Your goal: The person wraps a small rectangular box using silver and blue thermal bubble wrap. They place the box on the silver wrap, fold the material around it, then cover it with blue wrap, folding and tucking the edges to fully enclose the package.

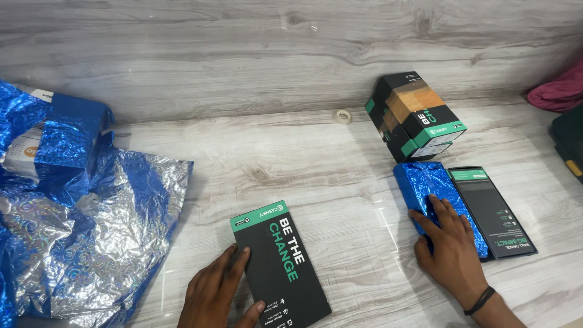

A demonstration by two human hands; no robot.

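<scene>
- Our left hand (217,290) lies at the bottom edge of the view, fingers spread and curled along the left side of a flat black box with a green band (280,265); the thumb presses against its lower edge, so the hand grips the box loosely from the side rather than closing around it.
- That box lies flat on the pale wood-grain surface (316,164), tilted so its green end points up and left.
- Our right hand (448,242), with a dark band on the wrist, rests palm down and open on the near end of a box wrapped in shiny blue foil (432,189); the fingers lie flat on top, not clamped.
- Touching the right side of the wrapped box lies another flat black box with a green end (493,212), face up on the surface.
- Just beyond these two stands a small stack of similar black and green boxes (418,116), turned at an angle, with a strip of brown tape across the top.
- A small roll of clear tape (344,116) sits near the back wall, left of the stack.
- At the far left we see a crumpled sheet of blue and silver foil wrapping paper (79,231), with a partly wrapped parcel (45,140) lying on it.
- A pink cloth (559,91) and a dark item show at the right edge; we cannot tell what the dark one is.
</scene>
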